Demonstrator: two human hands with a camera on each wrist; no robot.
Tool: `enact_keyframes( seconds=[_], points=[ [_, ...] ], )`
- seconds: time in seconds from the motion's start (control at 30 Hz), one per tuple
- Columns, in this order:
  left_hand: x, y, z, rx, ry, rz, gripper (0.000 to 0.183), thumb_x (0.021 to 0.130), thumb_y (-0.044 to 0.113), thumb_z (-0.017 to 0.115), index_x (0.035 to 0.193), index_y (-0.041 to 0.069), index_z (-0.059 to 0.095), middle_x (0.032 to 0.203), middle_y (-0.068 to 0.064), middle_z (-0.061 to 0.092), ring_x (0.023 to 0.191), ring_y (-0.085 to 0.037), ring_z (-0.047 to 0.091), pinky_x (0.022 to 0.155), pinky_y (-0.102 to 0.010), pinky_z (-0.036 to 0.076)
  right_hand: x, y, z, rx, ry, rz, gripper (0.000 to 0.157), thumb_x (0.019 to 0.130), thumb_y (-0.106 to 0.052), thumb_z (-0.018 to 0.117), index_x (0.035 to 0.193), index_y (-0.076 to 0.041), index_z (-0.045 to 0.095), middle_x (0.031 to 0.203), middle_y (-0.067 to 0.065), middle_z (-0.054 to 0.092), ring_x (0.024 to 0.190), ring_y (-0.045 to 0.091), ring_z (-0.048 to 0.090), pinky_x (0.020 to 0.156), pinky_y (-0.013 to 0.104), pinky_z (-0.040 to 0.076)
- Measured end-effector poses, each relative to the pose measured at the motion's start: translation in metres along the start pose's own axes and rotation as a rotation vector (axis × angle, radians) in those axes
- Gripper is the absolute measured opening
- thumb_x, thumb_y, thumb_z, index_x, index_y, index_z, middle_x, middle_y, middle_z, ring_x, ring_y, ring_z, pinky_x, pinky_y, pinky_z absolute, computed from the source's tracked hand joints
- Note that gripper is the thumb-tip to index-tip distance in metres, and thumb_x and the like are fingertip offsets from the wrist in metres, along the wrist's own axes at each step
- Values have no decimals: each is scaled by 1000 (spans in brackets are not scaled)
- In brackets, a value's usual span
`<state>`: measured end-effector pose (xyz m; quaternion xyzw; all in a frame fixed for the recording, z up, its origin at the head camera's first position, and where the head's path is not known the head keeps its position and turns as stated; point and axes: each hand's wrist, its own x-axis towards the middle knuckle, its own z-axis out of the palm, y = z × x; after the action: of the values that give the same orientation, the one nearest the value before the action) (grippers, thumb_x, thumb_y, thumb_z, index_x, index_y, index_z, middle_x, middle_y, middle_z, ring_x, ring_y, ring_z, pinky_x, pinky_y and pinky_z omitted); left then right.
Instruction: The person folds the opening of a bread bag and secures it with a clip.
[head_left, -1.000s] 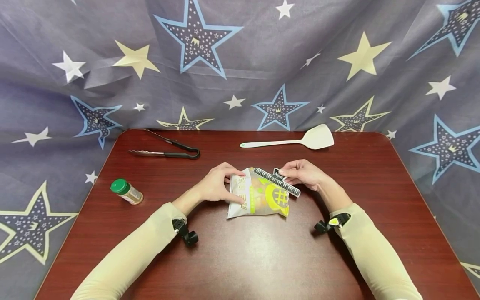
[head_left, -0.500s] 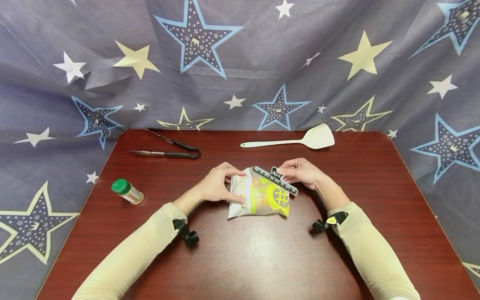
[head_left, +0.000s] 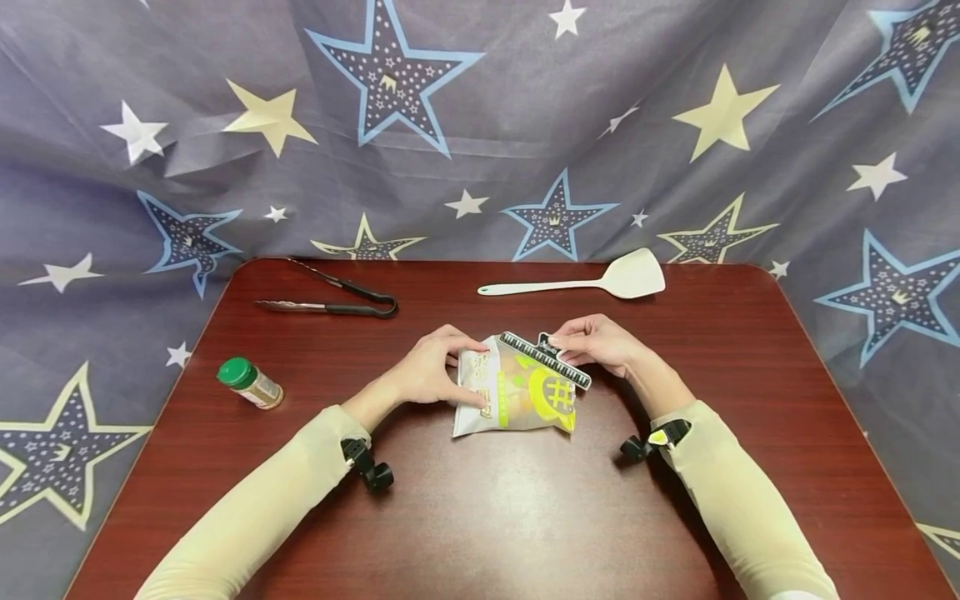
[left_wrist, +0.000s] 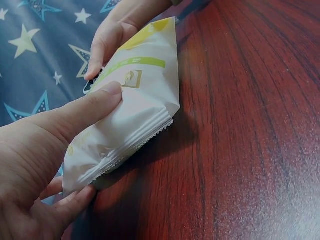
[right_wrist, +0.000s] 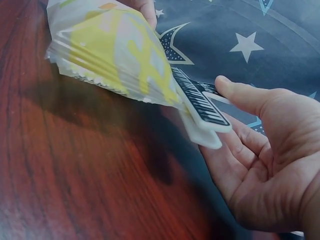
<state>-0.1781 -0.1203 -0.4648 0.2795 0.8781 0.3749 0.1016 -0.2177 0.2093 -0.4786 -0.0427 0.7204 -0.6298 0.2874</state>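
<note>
A white and yellow snack bag [head_left: 517, 400] lies at the middle of the table. My left hand [head_left: 431, 367] grips its left end, thumb on top and fingers below, as the left wrist view shows. In my right hand [head_left: 603, 344] is a long bag clip [head_left: 545, 360] with a piano-key pattern, its handle pinched between thumb and fingers. The clip slants across the bag's far right edge. In the right wrist view the clip's [right_wrist: 200, 102] two bars stand slightly apart at the near end, next to the bag's edge; how much of the bag lies between them is hidden.
Black-handled metal tongs [head_left: 360, 310] lie at the back left, a white spatula [head_left: 630, 275] at the back right. A green-capped spice jar [head_left: 251, 383] lies on its side at the left. A star-patterned cloth [head_left: 480, 125] hangs behind the table [head_left: 495, 533].
My right hand has shifted slightly to the left with the bag clip, which now reaches a little further over the bag. The left hand and the bag have stayed nearly still.
</note>
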Motion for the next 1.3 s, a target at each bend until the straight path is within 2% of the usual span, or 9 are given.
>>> enact_keyframes(
  seconds=[0.33, 0.57, 1.3],
  points=[
    [-5, -1, -2, -4, 17, 12, 76, 66, 35, 103, 133, 12, 74, 124, -9, 63, 111, -22, 64, 95, -36, 62, 5, -5, 5, -1, -19, -1, 17, 102, -8, 68, 92, -16, 78, 82, -9, 76, 75, 6, 70, 72, 22, 62],
    [-3, -1, 0, 8, 8, 13, 75, 67, 35, 103, 133, 13, 74, 125, -9, 62, 110, -21, 64, 95, -35, 62, 6, -5, 6, -1, -11, 6, 19, 102, -8, 68, 90, -18, 78, 81, -9, 75, 74, 6, 70, 71, 22, 62],
    [0, 0, 2, -3, 0, 8, 75, 67, 33, 103, 132, 12, 74, 125, -10, 62, 112, -22, 64, 97, -36, 62, 10, -9, 5, -17, 2, 20, 11, 102, -10, 70, 96, -14, 79, 84, -8, 76, 74, 9, 72, 71, 25, 63]
  ],
)
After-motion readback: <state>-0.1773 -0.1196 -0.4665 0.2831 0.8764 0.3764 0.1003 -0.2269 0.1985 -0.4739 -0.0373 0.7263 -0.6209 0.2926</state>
